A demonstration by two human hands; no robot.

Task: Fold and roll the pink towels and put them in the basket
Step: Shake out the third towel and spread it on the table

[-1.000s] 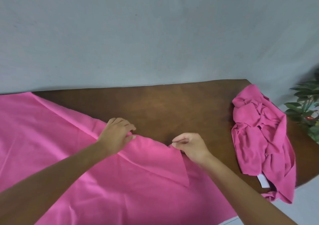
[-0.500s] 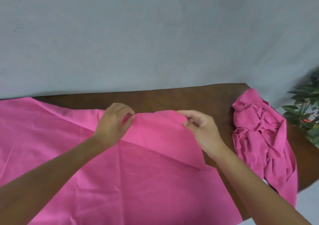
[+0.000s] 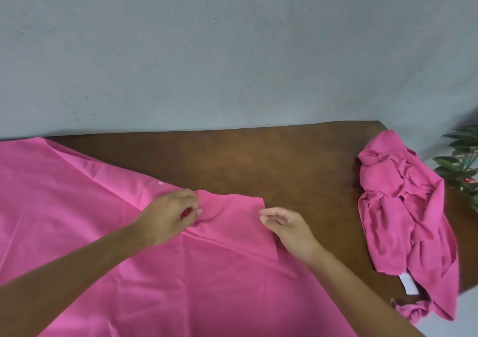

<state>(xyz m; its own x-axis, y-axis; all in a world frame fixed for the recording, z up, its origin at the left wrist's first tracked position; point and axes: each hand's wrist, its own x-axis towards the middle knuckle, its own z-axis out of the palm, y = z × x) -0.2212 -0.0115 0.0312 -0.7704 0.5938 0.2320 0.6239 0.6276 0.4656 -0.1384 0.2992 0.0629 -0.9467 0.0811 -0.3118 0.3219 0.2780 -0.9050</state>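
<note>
On the left side of the dark brown wooden worktop [image 3: 258,160] lies a big bright pink towel [image 3: 90,246]. It is spread out wide and mostly flat, with a few soft creases. It covers the near left part of the worktop and runs off the left and bottom of the picture. Its far right corner is folded over into a small flap with straight edges, and the flap lies on top of the rest of the towel. A tiny white speck [image 3: 161,182] sits on the cloth near the far edge.

The left hand [image 3: 168,217] is on the left side of the flap. Its fingers are curled, and they pinch a little bunch of pink cloth against the thumb. The right hand [image 3: 287,229] is at the flap's right edge. Its fingers are loosely bent with the tips at the cloth, but I cannot tell if they hold it.

Well apart, on the right end of the worktop, lies a second pink towel, all crumpled in a heap [image 3: 403,220]. A white tag [image 3: 410,283] pokes out near its bottom. Green plant leaves [image 3: 463,163] show past that end, and a plain grey wall [image 3: 232,52] stands behind.
</note>
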